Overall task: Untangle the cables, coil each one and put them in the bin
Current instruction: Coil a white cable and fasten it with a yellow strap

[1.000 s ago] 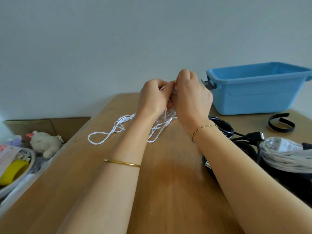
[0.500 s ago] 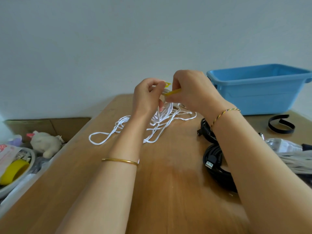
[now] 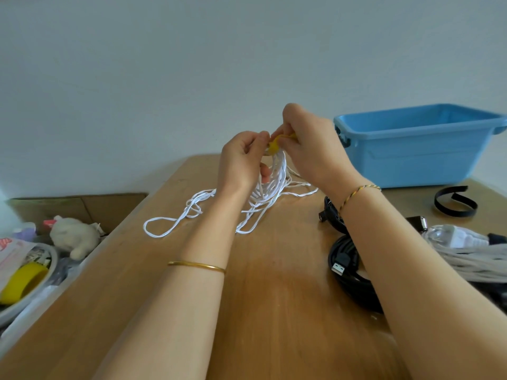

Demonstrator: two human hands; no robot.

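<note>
White thin cable [image 3: 258, 198], loose tangle: strands gathered under a small yellow tie [image 3: 275, 146], raised at 12 o'clock, loops trailing on the brown wooden worktop [image 3: 274, 297] toward 9 o'clock. Left hand [image 3: 241, 163]: grip pinches the bundle beside the tie. Right hand [image 3: 312, 149]: grip pinches the tie; nearer hand to the rectangular blue plastic bin [image 3: 411, 157] at 2 o'clock. Judged step: loosening the tie.

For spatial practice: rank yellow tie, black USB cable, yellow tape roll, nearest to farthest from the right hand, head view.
1. yellow tie, pinched in the right hand
2. black USB cable, low on the right
3. yellow tape roll, far left
</note>
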